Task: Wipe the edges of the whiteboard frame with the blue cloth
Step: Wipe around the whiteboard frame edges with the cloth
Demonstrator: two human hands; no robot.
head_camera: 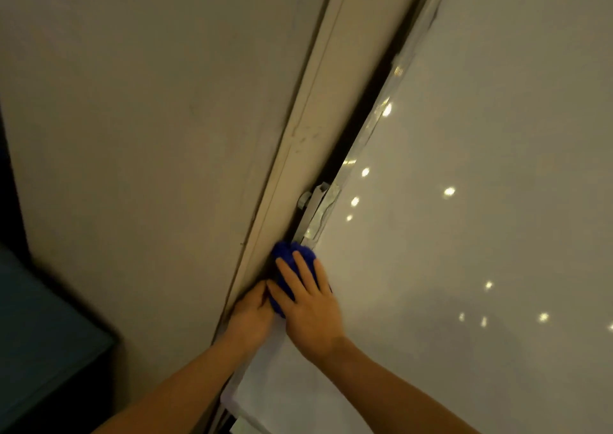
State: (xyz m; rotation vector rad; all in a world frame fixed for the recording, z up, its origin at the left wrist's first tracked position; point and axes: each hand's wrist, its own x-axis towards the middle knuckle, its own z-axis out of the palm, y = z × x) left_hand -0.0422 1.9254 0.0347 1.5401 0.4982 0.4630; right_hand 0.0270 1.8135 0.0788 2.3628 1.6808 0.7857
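Observation:
The whiteboard [481, 201] fills the right side, glossy and dotted with reflected lights. Its metal frame edge [374, 125] runs diagonally from lower left to upper right. The blue cloth [288, 255] is bunched against that edge, low in the frame. My right hand [306, 304] lies flat on the cloth with fingers spread, pressing it onto the board's edge. My left hand [250, 314] sits beside it on the frame's outer side, fingers curled against the cloth's lower end.
A beige wall [149, 135] and a pale vertical trim strip [308, 155] lie left of the frame. A metal bracket [316, 198] is fixed on the frame just above the cloth. A dark teal surface [39, 340] stands at lower left.

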